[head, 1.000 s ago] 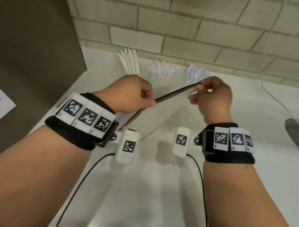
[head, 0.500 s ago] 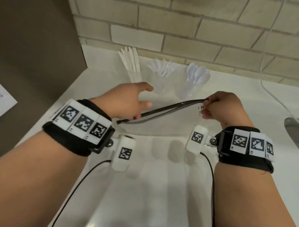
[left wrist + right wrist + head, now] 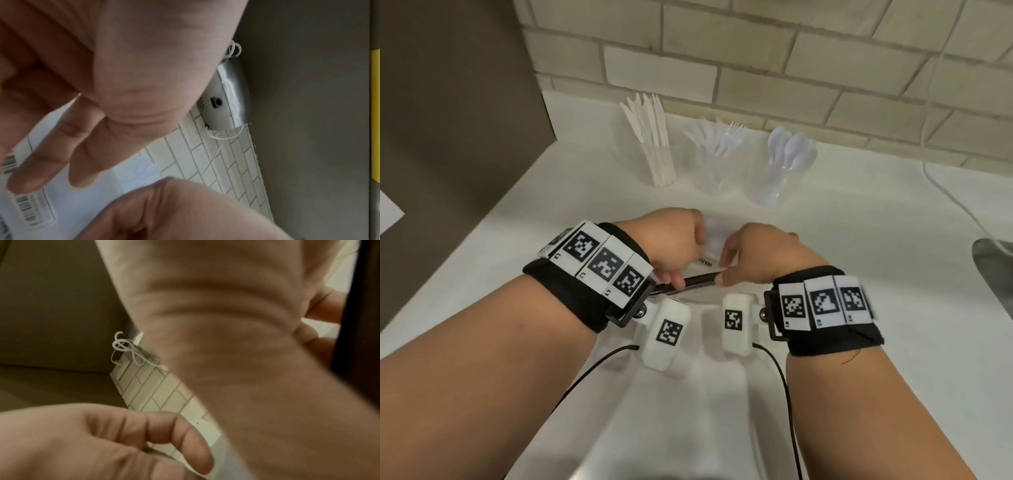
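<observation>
A clear plastic bag (image 3: 710, 236) with a dark zip strip (image 3: 697, 281) along its near edge and printed warning text is held low over the white counter (image 3: 859, 240). My left hand (image 3: 674, 246) pinches the strip from the left, thumb and fingers curled on it. From the right, my right hand (image 3: 751, 255) pinches the same strip, and the two hands nearly touch. In the left wrist view, fingers (image 3: 41, 162) and thumb lie across the bag's barcode label (image 3: 30, 209). The right wrist view is mostly palm, blurred.
Three clear cups stand at the back by the brick wall, holding white knives (image 3: 650, 137), forks (image 3: 717, 144) and spoons (image 3: 791, 154). A brown panel (image 3: 448, 120) borders the left. A white cable (image 3: 941, 185) runs to a metal object (image 3: 993, 257) at the right edge.
The hands have come together from far apart and dropped lower. The left hand, loose on the bag half a second ago, now pinches the strip beside the right hand.
</observation>
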Demonstrator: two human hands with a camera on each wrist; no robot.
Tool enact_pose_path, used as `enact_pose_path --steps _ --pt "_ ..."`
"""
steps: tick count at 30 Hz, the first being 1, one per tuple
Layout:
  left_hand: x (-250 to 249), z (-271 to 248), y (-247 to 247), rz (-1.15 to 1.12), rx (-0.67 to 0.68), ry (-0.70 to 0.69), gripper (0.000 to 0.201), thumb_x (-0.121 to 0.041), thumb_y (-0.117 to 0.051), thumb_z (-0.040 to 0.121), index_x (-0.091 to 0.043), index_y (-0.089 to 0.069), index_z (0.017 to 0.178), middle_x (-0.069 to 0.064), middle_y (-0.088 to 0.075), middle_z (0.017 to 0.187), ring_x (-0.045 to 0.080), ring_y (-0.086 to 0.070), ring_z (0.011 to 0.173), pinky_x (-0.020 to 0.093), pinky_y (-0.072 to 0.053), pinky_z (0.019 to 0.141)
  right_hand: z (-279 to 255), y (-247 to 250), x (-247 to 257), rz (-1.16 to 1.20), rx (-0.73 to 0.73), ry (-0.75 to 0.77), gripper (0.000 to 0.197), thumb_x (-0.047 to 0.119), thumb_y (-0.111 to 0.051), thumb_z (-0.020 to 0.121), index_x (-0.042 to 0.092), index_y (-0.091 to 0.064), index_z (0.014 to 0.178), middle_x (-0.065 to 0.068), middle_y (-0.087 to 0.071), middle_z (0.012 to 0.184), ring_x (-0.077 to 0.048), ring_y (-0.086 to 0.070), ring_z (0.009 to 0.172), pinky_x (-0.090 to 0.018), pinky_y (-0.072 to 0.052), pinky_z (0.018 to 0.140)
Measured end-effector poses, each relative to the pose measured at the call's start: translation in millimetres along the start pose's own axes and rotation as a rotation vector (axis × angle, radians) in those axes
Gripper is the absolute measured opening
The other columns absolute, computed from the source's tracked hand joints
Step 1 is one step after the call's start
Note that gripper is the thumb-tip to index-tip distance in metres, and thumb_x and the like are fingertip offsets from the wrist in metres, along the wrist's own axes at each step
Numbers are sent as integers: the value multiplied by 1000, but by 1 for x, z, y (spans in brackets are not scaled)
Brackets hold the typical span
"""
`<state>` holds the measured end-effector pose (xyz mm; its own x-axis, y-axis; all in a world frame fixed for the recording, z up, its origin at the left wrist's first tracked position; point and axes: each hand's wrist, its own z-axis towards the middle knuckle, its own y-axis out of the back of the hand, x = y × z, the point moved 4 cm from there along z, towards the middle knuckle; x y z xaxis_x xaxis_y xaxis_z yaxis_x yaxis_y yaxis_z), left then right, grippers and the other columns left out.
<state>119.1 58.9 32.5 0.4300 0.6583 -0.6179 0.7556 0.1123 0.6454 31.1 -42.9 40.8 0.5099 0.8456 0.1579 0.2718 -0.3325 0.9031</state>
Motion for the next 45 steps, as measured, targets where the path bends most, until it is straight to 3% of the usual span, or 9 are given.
enact_pose_path --steps 5,9,13,20,24,32,37,42,45 --pt "-2 -12 6 145 44 -118 9 -19 -59 89 -24 -66 87 0 -63 74 23 -62 57 26 -53 53 6 -3 7 -9 8 74 26 36 -67 87 13 -65 99 1 -53 86 -21 -54 87 -24 -37 70" --pt "4 -16 3 15 88 74 27 -38 -44 98 -14 -56 104 6 -65 69 15 -55 47 26 -50 49 6 10 5 411 -214 30 35 41 -48 98 19 -42 71 4 -45 69 -14 -44 64 -25 -29 53" --pt "-1 -15 14 -511 -121 100 57 -61 -34 93 -10 -46 115 18 -67 92 32 -72 69 42 -60 68 -7 16 16 871 -169 201 32 26 -50 99 18 -46 68 4 -45 58 -10 -39 53 -28 -32 55" --pt "-13 -17 34 -1237 -283 -161 21 -12 -40 101 -4 -59 96 11 -69 87 23 -69 76 34 -59 61 -4 34 -3 1256 -460 12 25 2 -48 92 15 -60 75 -4 -57 64 -19 -53 59 -30 -43 56" --pt "-14 -18 41 -1637 -101 -239 29 -2 -36 97 -2 -61 112 17 -69 108 31 -69 96 47 -57 80 0 31 -18 1265 -466 -71 28 39 -61 88 11 -66 92 -11 -73 91 -29 -70 87 -41 -57 77" --pt "13 -4 18 -1172 -151 75 15 -2 -47 96 -6 -60 101 5 -74 84 26 -70 86 52 -54 83 1 20 -6 1921 -299 76 27 2 -46 97 14 -53 120 -13 -67 97 -33 -66 95 -64 -48 91" --pt "7 -3 25 -1535 -83 75 35 4 -27 96 2 -60 107 18 -67 100 29 -67 83 41 -59 66 -10 25 3 1250 -387 288 53 -18 -46 83 18 -66 116 15 -57 58 -8 -50 58 -21 -46 60" --pt "-2 -11 26 -1476 -3 -82 30 -5 -43 85 -14 -71 92 13 -66 86 26 -66 72 31 -56 65 4 16 -11 849 -520 -107 50 -2 -47 83 5 -45 132 3 -47 72 -17 -51 74 -27 -46 72" --pt "11 -6 30 -1267 -88 -167 47 8 -52 54 -26 -57 86 15 -51 90 31 -54 76 33 -44 64 1 6 -12 664 -285 -196 41 10 -53 88 5 -52 128 -7 -55 109 -30 -57 107 -40 -51 95"
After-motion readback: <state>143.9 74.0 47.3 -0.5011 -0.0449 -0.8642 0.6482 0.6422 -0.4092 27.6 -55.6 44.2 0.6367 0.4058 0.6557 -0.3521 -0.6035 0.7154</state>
